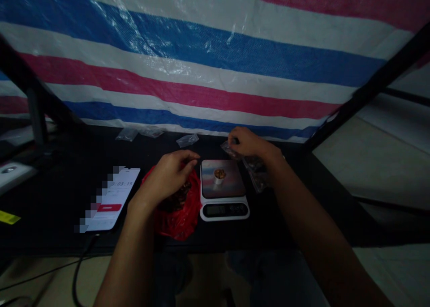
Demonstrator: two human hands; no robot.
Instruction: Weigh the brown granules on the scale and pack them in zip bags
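Right hand (248, 142): thumb and fingers are pinched narrow on a clear plastic bag (254, 166), which hangs to the right of the grip, with dark contents visible inside. The hand is just beyond the far right corner of a white digital kitchen scale (224, 214).

Left hand (168, 176): fingers are curled, with tips close together and pointing right toward the scale. Cannot tell whether they hold anything. The hand is directly above a red plastic bag (183, 219), and dark brown pieces (174, 200) show at the bag's opening, just below the palm.

The fingertips of the left hand stop just short of the scale's left edge, leaving a narrow gap. A white cup (219, 178) stands on the scale platform, filled with brown pieces. The scale's display is too dim to read.

The red bag sits between the scale and a smartphone (112, 199), which lies on the left, partly pixelated, with a black cable (80, 271) running near from it. All of these rest on a black table (295, 208), whose near edge passes just beyond the red bag and scale. The forearms cross this edge.

Along the far edge, 3 small clear bags (187, 140) lie in front of a striped tarpaulin (201, 65).
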